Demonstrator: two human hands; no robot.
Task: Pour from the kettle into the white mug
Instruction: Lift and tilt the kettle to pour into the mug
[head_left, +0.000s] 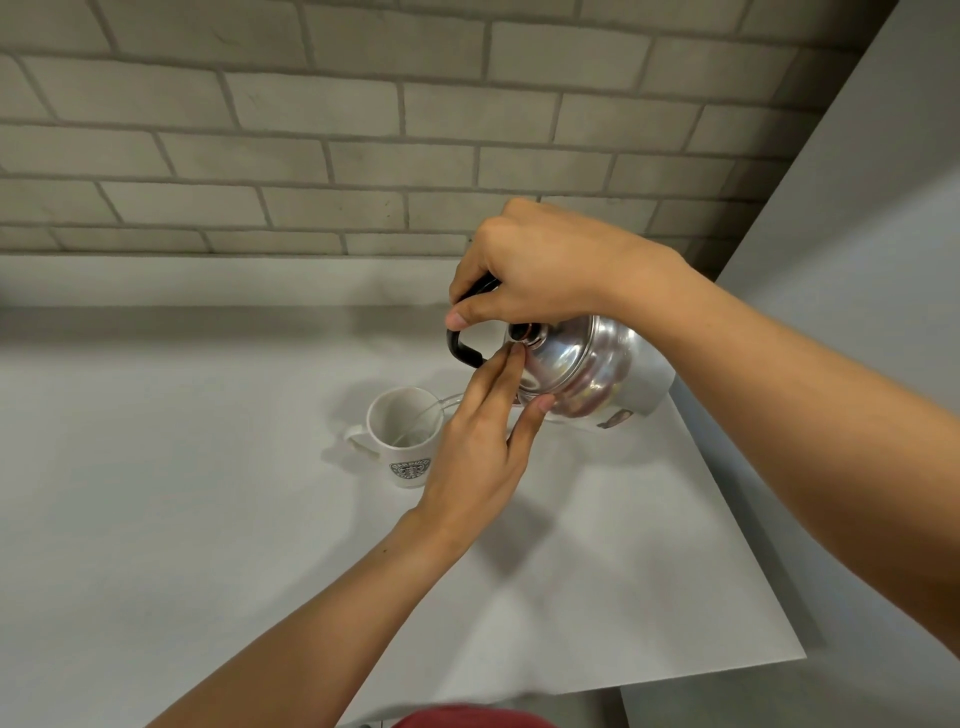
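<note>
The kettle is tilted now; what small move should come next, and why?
Probably hold the tilt steady: the kettle in the right hand sends a thin stream into the white mug, which looks nearly empty, while the left hand presses the lid.

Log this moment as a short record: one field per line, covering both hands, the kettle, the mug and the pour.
right hand: grips the kettle's black handle
left hand: fingertips on the lid, by its knob
kettle: metal, tilted toward the mug, held above the table
white mug: upright on the table, handle to the left
pour: thin clear stream entering the mug
</note>
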